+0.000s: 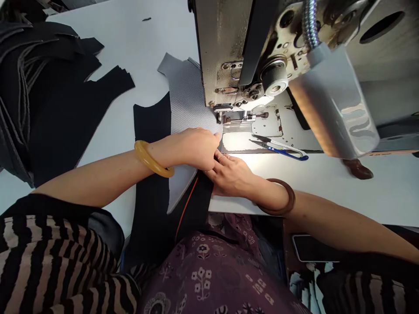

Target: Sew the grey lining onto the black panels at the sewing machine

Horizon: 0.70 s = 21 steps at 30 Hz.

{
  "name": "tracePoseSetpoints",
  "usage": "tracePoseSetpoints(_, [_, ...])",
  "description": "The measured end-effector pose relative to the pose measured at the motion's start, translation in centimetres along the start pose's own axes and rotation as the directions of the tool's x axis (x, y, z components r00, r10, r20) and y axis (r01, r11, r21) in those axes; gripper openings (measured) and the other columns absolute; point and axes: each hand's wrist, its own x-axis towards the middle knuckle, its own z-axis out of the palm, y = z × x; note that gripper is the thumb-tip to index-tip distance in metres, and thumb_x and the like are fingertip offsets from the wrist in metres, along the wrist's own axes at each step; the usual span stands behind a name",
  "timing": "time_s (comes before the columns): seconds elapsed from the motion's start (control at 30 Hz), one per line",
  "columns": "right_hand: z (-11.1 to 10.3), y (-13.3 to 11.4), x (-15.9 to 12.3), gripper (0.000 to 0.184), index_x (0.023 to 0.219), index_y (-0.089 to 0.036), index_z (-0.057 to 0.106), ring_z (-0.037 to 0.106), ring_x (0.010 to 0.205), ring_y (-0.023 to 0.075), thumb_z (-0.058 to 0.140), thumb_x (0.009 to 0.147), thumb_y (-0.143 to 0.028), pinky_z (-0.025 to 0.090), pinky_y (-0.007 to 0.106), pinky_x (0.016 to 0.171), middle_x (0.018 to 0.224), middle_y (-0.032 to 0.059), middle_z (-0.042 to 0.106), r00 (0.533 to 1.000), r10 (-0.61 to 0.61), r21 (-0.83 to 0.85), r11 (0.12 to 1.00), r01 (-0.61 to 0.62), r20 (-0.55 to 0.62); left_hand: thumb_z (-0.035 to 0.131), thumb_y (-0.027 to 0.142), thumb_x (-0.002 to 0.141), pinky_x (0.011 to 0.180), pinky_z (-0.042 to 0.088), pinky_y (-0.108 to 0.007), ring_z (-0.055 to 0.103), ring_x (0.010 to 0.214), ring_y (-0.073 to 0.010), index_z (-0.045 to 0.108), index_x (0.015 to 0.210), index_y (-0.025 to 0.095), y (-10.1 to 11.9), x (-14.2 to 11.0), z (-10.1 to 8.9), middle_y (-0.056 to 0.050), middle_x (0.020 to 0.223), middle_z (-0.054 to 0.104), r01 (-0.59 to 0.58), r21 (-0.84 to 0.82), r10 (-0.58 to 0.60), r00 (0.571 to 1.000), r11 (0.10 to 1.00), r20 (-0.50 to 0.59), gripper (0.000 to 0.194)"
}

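My left hand [193,148] lies on a grey textured fabric piece [188,102], fingers curled and pressed down just left of the sewing machine's presser foot [229,117]. A yellow bangle circles that wrist. My right hand [231,174] rests beside it on the black fabric strip [196,205] with an orange-red line, its fingers pinching the fabric edge. A brown bangle sits on the right wrist. Black fabric [150,126] lies under the grey piece.
The sewing machine head [262,52] looms over the white table [327,183]. Blue-handled thread snips [278,148] lie on the machine bed. A stack of black cut pieces [42,100] fills the left side. A phone [310,250] lies at lower right.
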Motion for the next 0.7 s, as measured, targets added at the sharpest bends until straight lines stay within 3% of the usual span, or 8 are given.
tracePoseSetpoints(0.13, [0.2, 0.7, 0.1, 0.071, 0.133, -0.002, 0.049, 0.049, 0.117, 0.0448, 0.069, 0.075, -0.037, 0.049, 0.045, 0.078, 0.13, 0.0273, 0.051, 0.999, 0.047, 0.014, 0.999, -0.047, 0.009, 0.052, 0.022, 0.069, 0.052, 0.035, -0.031, 0.059, 0.065, -0.025, 0.052, 0.121, 0.007, -0.1, 0.1, 0.1, -0.012, 0.076, 0.064, -0.046, -0.034, 0.045, 0.999, 0.998, -0.025, 0.054])
tracePoseSetpoints(0.3, [0.2, 0.5, -0.2, 0.044, 0.124, -0.004, 0.057, 0.056, 0.109, 0.0405, 0.052, 0.083, -0.02, 0.049, 0.042, 0.074, 0.117, 0.0233, 0.06, 0.998, -0.038, -0.073, 0.997, 0.034, -0.059, 0.051, 0.018, 0.071, 0.052, 0.035, -0.03, 0.058, 0.064, -0.0233, 0.053, 0.117, 0.005, 0.4, -0.2, -0.7, -0.014, 0.082, 0.065, -0.01, -0.055, 0.011, 1.0, 0.998, 0.027, 0.048])
tracePoseSetpoints(0.37, [0.3, 0.4, -0.3, 0.041, 0.123, -0.005, 0.058, 0.057, 0.107, 0.0386, 0.046, 0.085, -0.015, 0.049, 0.041, 0.072, 0.114, 0.022, 0.062, 0.995, -0.05, -0.085, 0.995, 0.042, -0.087, 0.052, 0.018, 0.071, 0.053, 0.036, -0.03, 0.059, 0.067, -0.0231, 0.053, 0.118, 0.005, 0.6, -0.2, -0.9, -0.014, 0.085, 0.066, 0.011, -0.046, -0.009, 0.999, 0.999, 0.047, 0.048])
tracePoseSetpoints(0.5, [0.5, 0.3, -0.4, 0.041, 0.122, -0.003, 0.058, 0.057, 0.108, 0.0382, 0.045, 0.086, -0.018, 0.049, 0.042, 0.072, 0.111, 0.0232, 0.062, 0.994, -0.024, -0.047, 0.999, 0.019, -0.105, 0.052, 0.02, 0.074, 0.053, 0.034, -0.028, 0.059, 0.068, -0.0209, 0.055, 0.114, 0.008, 0.4, 0.1, -0.7, -0.011, 0.085, 0.066, -0.015, -0.054, 0.014, 1.0, 0.998, -0.01, 0.042])
tracePoseSetpoints(0.63, [0.5, 0.0, -0.5, 0.04, 0.12, -0.001, 0.057, 0.059, 0.1, 0.0317, 0.041, 0.089, -0.021, 0.049, 0.038, 0.069, 0.114, 0.025, 0.061, 0.979, -0.155, -0.068, 0.987, 0.147, -0.134, 0.05, 0.019, 0.073, 0.055, 0.035, -0.027, 0.059, 0.069, -0.0199, 0.058, 0.112, 0.011, -0.1, 0.5, -0.3, -0.01, 0.088, 0.067, -0.009, -0.073, 0.007, 0.999, 0.997, -0.036, 0.041])
tracePoseSetpoints(0.7, [0.5, 0.0, -0.5, 0.039, 0.12, -0.002, 0.057, 0.06, 0.096, 0.0293, 0.041, 0.088, -0.02, 0.048, 0.034, 0.064, 0.112, 0.0237, 0.062, 0.976, -0.164, -0.079, 0.985, 0.154, -0.146, 0.05, 0.019, 0.072, 0.057, 0.037, -0.027, 0.059, 0.071, -0.02, 0.059, 0.11, 0.012, -0.2, 0.6, -0.3, -0.01, 0.091, 0.067, -0.002, -0.084, -0.001, 0.999, 0.996, -0.035, 0.04])
